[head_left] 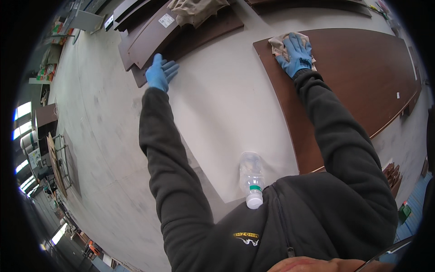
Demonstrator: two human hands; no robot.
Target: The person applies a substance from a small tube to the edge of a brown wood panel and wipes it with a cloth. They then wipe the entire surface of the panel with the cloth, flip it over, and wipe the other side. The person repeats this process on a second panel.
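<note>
My right hand [297, 55], in a blue glove, presses on a crumpled beige cloth [277, 41] with its fingers stretched over it. The cloth lies on the far left corner of a wide brown panel [344, 68] with a curved edge. My left hand [159, 74], gloved in blue too, is open with its thumb and fingers apart. Nothing is in it. It is by the near end of a stack of brown panels [152, 38]; whether it touches them I cannot tell.
A clear plastic bottle [251, 174] with a white cap stands on the pale work surface [217, 118] close to my body. Another beige cloth [195, 11] lies over the stacked panels. More dark panels [312, 5] are at the far edge. A rack [59, 158] is at far left.
</note>
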